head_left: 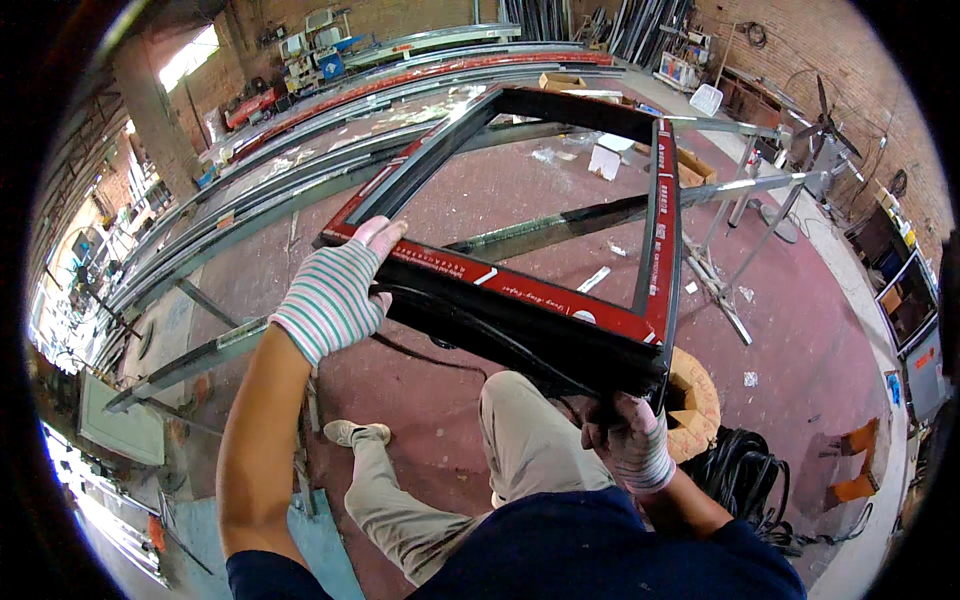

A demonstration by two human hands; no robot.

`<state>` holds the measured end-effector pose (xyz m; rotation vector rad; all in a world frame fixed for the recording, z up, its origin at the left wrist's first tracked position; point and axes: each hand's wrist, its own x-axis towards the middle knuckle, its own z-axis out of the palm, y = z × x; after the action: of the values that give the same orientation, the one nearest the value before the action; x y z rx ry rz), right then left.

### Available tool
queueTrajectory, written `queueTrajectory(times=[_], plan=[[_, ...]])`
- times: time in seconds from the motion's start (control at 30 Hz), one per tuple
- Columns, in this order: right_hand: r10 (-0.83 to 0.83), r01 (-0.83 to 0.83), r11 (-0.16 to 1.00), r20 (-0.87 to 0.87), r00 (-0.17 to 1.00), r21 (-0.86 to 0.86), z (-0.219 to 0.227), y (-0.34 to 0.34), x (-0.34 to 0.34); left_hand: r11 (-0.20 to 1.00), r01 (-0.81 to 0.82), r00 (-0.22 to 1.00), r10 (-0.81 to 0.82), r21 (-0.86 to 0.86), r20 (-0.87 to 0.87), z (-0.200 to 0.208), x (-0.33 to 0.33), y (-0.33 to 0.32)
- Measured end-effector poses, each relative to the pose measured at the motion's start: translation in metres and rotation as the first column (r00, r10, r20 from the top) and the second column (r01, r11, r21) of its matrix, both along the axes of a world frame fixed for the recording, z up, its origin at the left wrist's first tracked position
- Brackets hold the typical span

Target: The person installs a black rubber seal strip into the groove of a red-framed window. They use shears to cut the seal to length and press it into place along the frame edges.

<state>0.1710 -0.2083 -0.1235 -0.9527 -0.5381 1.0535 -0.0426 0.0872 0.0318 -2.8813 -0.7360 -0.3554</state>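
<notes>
A rectangular window frame [530, 292], black with red printed film on its faces, is held tilted in front of me. Two supporting metal rails pass beneath it. My left hand [330, 295], in a white glove with green stripes, is closed around the frame's near left corner, thumb below the red face. A thin black rubber strip [468, 322] runs along the near black side toward the right corner. There my right hand [632, 445], in a striped glove, has its fingers pinched at the strip against the frame's underside. The frame partly hides those fingertips.
Metal rails [640, 208] of a stand cross under the frame. A cardboard ring [695, 400] and a coil of black strip [745, 475] lie on the floor at my right. Long metal profiles [390, 85] are stacked at the back left. A fan [822, 125] stands far right.
</notes>
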Motion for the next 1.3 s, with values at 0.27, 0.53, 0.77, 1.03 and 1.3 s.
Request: queueTrajectory(times=[0.27, 0.53, 0.77, 1.03, 1.3], plan=[[0.089, -0.103, 0.992, 0.166, 0.982, 0.079, -0.027, 0.008, 0.054, 0.978, -0.199, 0.979, 0.201, -0.055, 0.024, 0.007, -0.044, -0.062], [0.180, -0.164, 0.981, -0.187, 0.966, 0.101, 0.012, 0.063, 0.102, 0.912, -0.363, 0.926, 0.376, -0.193, 0.038, -0.010, -0.035, -0.101], [0.137, -0.140, 0.990, -0.212, 0.968, -0.001, -0.020, 0.085, 0.115, 0.950, -0.312, 0.922, 0.297, 0.020, 0.249, -0.021, -0.041, -0.120], [0.180, -0.188, 0.975, -0.077, 0.981, -0.115, 0.006, 0.077, 0.088, 0.921, 0.052, 0.846, 0.165, -0.385, 0.508, -0.061, -0.023, -0.143], [0.223, -0.234, 0.953, 0.080, 0.972, 0.193, -0.025, 0.081, 0.073, 0.587, 0.198, 0.871, 0.262, -0.785, 0.416, -0.071, 0.011, -0.152]])
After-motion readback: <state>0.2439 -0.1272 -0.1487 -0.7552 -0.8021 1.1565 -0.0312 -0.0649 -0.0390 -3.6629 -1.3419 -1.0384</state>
